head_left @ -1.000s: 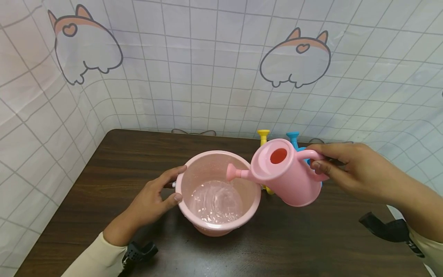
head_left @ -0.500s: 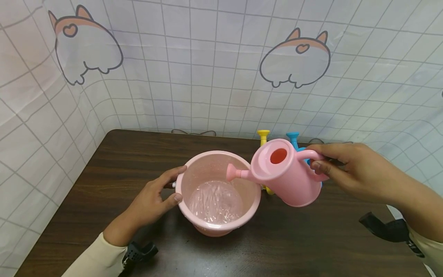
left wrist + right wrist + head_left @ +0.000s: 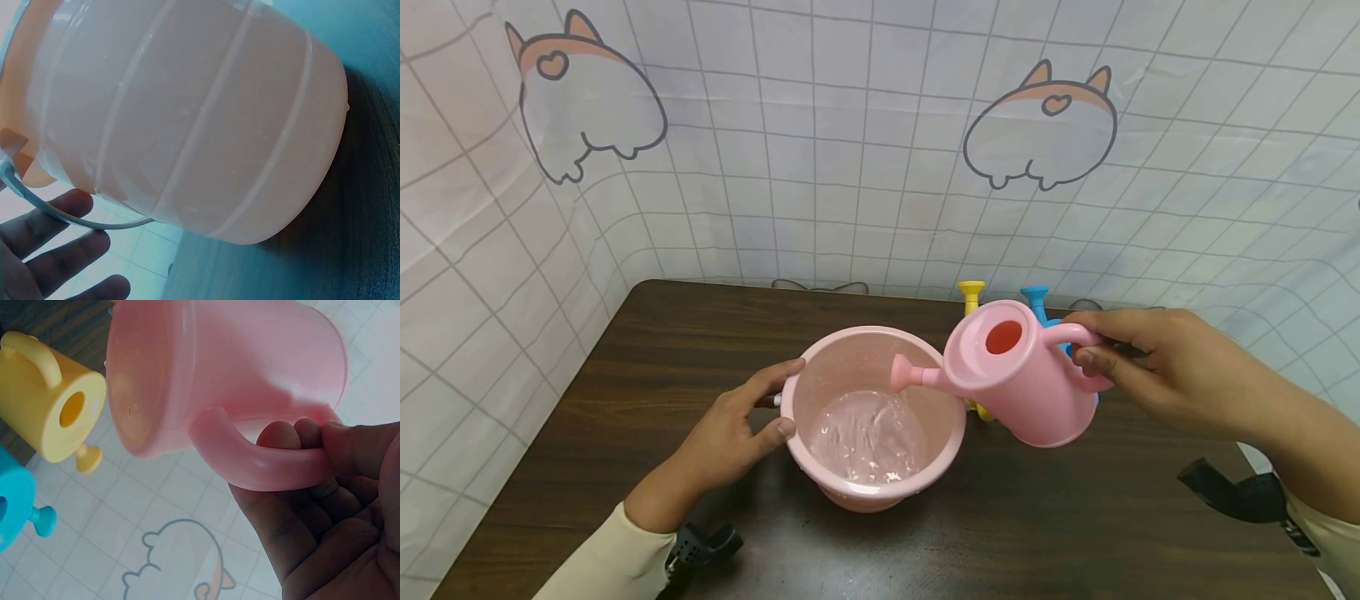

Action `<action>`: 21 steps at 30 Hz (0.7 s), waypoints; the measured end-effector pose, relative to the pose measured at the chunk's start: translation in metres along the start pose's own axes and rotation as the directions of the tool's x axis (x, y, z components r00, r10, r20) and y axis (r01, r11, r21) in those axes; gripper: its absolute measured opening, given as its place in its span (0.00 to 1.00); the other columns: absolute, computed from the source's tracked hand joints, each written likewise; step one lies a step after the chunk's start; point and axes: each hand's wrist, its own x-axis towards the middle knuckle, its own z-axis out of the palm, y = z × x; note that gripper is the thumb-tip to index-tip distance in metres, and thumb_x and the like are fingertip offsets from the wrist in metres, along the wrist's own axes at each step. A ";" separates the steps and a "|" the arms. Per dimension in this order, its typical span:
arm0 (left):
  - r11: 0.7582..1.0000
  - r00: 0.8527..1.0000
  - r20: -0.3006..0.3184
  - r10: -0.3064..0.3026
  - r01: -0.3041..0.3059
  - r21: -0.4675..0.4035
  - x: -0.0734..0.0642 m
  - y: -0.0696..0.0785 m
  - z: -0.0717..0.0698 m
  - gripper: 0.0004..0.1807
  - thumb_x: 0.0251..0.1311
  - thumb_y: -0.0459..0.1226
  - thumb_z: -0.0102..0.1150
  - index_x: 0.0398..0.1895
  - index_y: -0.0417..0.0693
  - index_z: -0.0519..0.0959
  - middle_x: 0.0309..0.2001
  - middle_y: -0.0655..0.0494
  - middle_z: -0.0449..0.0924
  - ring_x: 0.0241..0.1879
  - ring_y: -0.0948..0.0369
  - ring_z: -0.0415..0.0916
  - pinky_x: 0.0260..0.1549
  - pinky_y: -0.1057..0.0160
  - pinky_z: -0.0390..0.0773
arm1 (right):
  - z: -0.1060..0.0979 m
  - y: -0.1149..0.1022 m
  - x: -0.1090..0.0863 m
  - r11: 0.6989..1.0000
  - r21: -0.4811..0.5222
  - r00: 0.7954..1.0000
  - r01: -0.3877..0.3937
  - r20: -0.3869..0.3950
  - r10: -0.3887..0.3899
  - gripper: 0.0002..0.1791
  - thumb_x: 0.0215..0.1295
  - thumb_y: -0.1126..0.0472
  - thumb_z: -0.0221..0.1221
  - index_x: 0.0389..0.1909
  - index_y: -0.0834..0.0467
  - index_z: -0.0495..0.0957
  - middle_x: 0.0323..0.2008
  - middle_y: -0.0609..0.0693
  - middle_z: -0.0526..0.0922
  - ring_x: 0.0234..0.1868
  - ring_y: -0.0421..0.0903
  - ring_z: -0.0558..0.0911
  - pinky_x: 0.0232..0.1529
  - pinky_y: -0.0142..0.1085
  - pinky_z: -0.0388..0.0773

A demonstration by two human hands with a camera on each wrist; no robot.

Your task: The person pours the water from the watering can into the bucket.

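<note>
A pink bucket (image 3: pixel 862 500) with rippling clear water (image 3: pixel 868 437) in its bottom stands on the table. My left hand (image 3: pixel 726 442) holds its left rim with thumb and index finger. In the left wrist view the other fingers (image 3: pixel 65 262) are spread beside the bucket's thin bail handle (image 3: pixel 75 219). My right hand (image 3: pixel 1172 375) grips the handle (image 3: pixel 262 465) of a pink watering can (image 3: pixel 1026 387). The can is tilted left, its sprinkler head (image 3: pixel 904 373) over the bucket's inside. No stream from it can be made out clearly.
Behind the pink can stand a yellow watering can (image 3: pixel 56 400) and a blue one (image 3: pixel 12 500), mostly hidden in the head view. The dark wooden table (image 3: pixel 662 350) ends at a white grid-patterned curtain (image 3: pixel 820 167) with cartoon animal prints.
The ripples and glints on the water in the bucket have shifted. Both hands, the bucket and the tilted watering can have stayed in place.
</note>
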 end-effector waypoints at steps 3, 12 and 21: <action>1.000 1.000 -0.002 -0.002 0.002 0.000 0.000 0.000 0.000 0.34 0.71 0.51 0.59 0.78 0.61 0.63 0.63 0.54 0.79 0.54 0.56 0.81 0.51 0.36 0.78 | 0.000 0.000 0.000 1.000 0.005 1.000 0.005 0.000 -0.005 0.26 0.59 0.77 0.68 0.56 0.53 0.82 0.31 0.38 0.82 0.30 0.36 0.80 0.30 0.24 0.76; 1.000 1.000 -0.006 -0.001 0.001 -0.005 -0.001 0.000 0.000 0.34 0.71 0.51 0.59 0.78 0.62 0.63 0.62 0.55 0.79 0.54 0.55 0.81 0.50 0.36 0.77 | 0.000 0.001 0.001 0.999 -0.025 1.000 0.026 -0.015 -0.026 0.26 0.58 0.76 0.69 0.56 0.54 0.83 0.32 0.38 0.82 0.29 0.34 0.79 0.30 0.23 0.75; 1.000 1.000 -0.007 -0.008 0.008 -0.006 0.000 0.001 0.000 0.34 0.70 0.50 0.60 0.78 0.63 0.63 0.62 0.55 0.79 0.54 0.55 0.80 0.51 0.36 0.77 | 0.001 0.002 0.002 0.999 -0.032 0.999 0.038 -0.016 -0.038 0.28 0.55 0.77 0.70 0.56 0.54 0.83 0.36 0.38 0.84 0.30 0.35 0.81 0.32 0.23 0.77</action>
